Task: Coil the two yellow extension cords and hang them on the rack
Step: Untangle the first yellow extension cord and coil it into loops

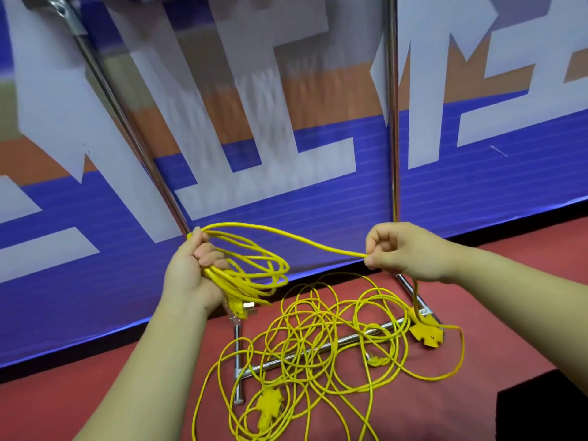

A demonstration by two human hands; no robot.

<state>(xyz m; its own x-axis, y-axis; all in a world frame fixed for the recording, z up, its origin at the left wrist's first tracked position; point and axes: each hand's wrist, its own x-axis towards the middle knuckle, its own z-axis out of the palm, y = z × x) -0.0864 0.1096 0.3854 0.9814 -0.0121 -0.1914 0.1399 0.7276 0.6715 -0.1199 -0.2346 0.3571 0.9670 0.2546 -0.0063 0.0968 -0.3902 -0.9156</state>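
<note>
My left hand (194, 272) grips a bundle of several coiled loops of a yellow extension cord (254, 268), with its plug hanging just below the hand. From the coil a strand runs right to my right hand (401, 251), which pinches it between thumb and fingers. Below that hand the cord drops to a yellow socket block (426, 332) hanging near the floor. A second yellow cord (318, 345) lies in a loose tangle on the red floor, with its own socket block (269, 405) at the lower left. The chrome rack (393, 122) stands behind, its uprights rising on both sides.
The rack's chrome base bars (318, 348) lie on the red floor under the tangled cord. A blue, white and orange banner wall (286, 154) stands close behind the rack. A black object (541, 412) sits at the lower right corner.
</note>
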